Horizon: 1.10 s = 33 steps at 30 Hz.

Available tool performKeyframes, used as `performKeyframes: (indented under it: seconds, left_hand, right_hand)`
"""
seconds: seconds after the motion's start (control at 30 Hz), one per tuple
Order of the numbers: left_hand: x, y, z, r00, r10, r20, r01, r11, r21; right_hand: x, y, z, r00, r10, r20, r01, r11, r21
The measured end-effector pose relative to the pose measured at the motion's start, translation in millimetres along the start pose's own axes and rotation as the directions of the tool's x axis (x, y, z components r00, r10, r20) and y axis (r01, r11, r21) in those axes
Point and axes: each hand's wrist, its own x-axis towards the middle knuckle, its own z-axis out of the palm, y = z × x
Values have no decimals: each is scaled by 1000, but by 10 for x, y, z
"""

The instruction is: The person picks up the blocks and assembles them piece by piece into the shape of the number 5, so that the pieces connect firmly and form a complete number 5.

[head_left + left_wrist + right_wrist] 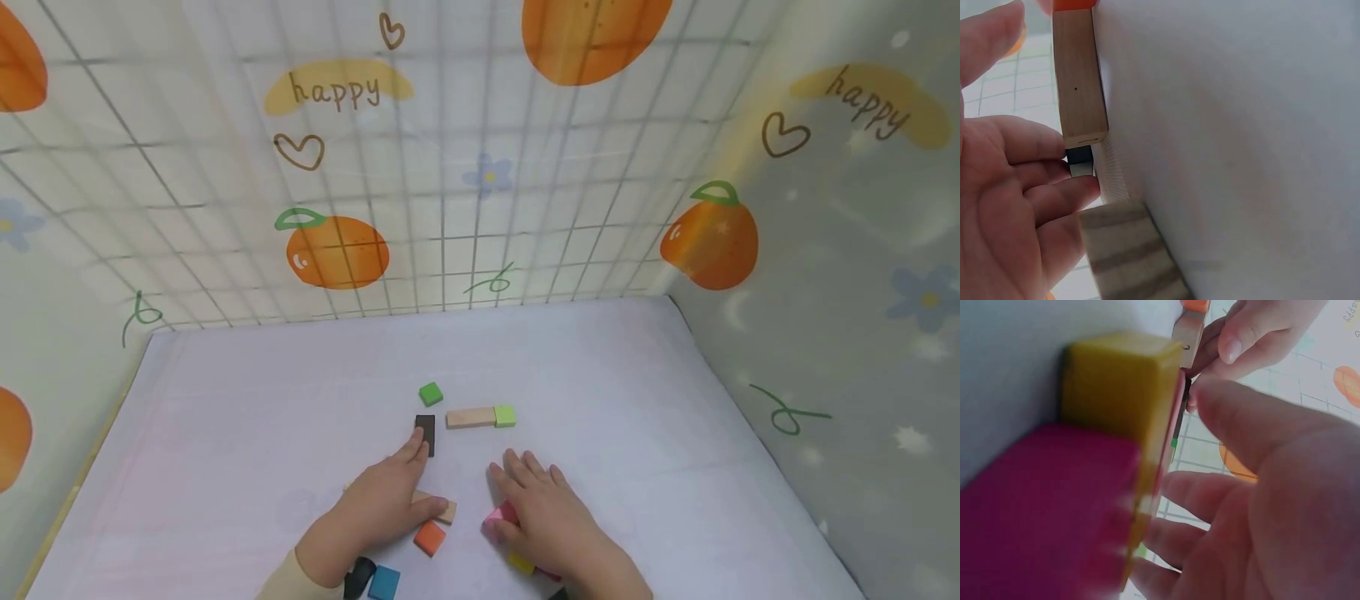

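Note:
My left hand rests its fingertips on a small black block, fingers extended. Its thumb lies over a plain wooden block, just above an orange block. In the left wrist view, that wooden block stands close by the fingers, with a striped wooden block nearer the camera. My right hand spreads over a pink block, its thumb on it and its fingers straight. Beside the palm, a yellow block and a magenta block fill the right wrist view.
Farther back lie a green block and a wooden block end to end with a light green one. A blue block and a rounded black piece sit near the front. Printed curtains surround the white table.

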Motion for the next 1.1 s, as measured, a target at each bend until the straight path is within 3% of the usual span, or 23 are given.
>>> performKeyframes:
  seconds: [0.63,0.9,1.1]
  left_hand:
    - [11,104,-19,1000,9,-5,-9,1000,23]
    - [58,126,20,1000,23,-21,-20,993,114]
    - [89,140,39,1000,6,-17,-4,991,135]
  right_hand:
    - [21,12,28,1000,8,22,-8,1000,13]
    - [37,15,55,999,17,34,-17,1000,9]
    - [27,2,56,1000,15,22,-15,1000,7]
